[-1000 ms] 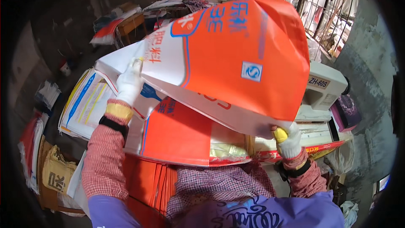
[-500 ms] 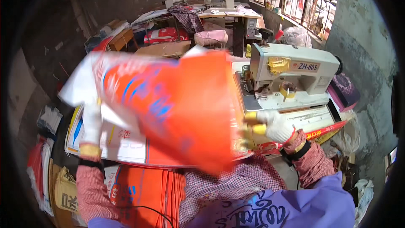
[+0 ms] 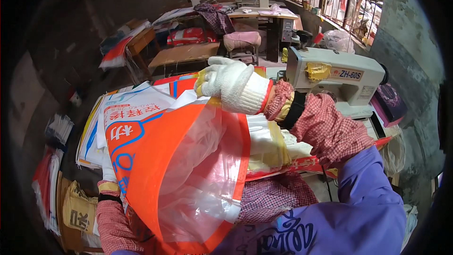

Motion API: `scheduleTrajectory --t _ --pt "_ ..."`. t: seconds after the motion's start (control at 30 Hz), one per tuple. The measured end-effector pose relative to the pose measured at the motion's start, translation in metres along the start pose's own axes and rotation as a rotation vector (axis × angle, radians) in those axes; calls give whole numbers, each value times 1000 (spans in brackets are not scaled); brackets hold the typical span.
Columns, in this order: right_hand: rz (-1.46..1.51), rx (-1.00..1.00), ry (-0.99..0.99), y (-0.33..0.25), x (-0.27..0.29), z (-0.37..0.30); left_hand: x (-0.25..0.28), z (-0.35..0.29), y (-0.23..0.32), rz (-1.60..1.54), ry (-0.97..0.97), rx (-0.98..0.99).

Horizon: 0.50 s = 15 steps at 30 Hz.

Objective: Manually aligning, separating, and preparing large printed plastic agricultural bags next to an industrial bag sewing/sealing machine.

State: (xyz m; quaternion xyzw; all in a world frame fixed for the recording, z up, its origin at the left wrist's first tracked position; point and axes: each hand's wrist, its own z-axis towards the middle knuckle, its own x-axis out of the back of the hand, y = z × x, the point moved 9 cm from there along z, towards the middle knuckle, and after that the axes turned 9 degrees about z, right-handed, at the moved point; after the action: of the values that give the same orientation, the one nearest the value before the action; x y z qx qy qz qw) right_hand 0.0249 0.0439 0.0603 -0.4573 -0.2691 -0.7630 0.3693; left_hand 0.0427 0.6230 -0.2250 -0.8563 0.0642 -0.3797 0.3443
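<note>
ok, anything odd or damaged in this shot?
Yes: the right-hand wall looks patchy, its paint seemingly flaked. Also, a crumpled yellow patch sits on the sewing machine, tape perhaps. Nothing looks spilled.

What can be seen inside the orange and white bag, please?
Inside the open bag, crumpled translucent plastic film shows, apparently a liner. The bag itself covers the deeper interior, so whatever lies further in cannot be seen.

Toward us from our right fingers (image 3: 203, 83) we have the bag (image 3: 144, 153), partly over a stack of sacks (image 3: 88, 144); to their right, a sewing machine (image 3: 337, 78); well beyond them, a seat (image 3: 242, 40) before a table (image 3: 286, 13) bearing a second machine (image 3: 253, 0).
</note>
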Motion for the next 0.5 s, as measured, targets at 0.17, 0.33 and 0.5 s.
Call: scheduleTrajectory --t 0.17,0.33,0.5 --pt "123 -360 130 52 16 -51 161 -88 62 -473 1336 -469" --pt "170 -959 -210 106 -35 -184 145 -29 33 -331 901 -257" --pt "374 -687 -537 63 -65 -170 133 -28 16 -830 934 -358"
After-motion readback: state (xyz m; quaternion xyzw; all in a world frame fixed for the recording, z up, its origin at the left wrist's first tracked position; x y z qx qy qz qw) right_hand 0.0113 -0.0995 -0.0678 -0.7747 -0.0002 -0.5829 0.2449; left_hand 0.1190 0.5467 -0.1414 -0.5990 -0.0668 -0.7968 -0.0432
